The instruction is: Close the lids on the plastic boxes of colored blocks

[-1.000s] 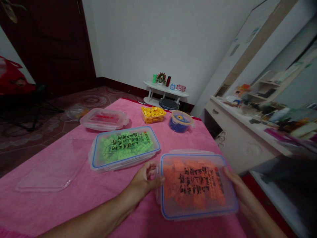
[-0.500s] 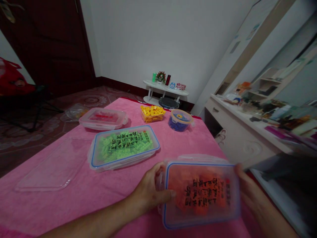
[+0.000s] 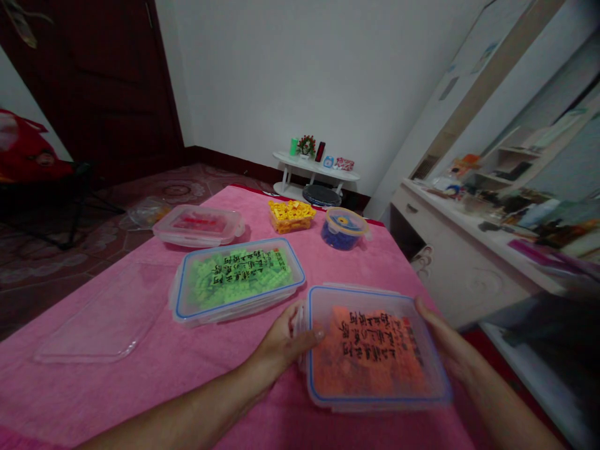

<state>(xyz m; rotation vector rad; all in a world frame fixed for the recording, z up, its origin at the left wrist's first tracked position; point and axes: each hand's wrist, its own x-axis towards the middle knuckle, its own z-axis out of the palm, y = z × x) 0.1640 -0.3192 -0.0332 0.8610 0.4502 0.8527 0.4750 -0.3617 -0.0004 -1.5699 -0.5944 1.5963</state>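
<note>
Between my two hands is a clear plastic food container (image 3: 375,387) with a blue-edged lid and orange pieces inside; black writing covers the lid. My left hand (image 3: 285,344) grips its left side, thumb over the lid's edge. My right hand (image 3: 445,344) holds the right side, its fingers partly hidden behind the box. Just left of it, a similar container of green pieces (image 3: 239,281) lies closed on the pink cloth (image 3: 225,381). Behind that sits a pink-looking lidded container (image 3: 199,226) with red pieces.
An open tub of yellow pieces (image 3: 291,216) and a round container of blue pieces (image 3: 344,230) stand at the far end. A loose clear lid (image 3: 100,319) lies at the left. A dresser (image 3: 450,262) flanks the right side.
The container with orange pieces has tilted and shifted slightly up and left toward the container of green pieces, both hands still on it. The view has shifted slightly.
</note>
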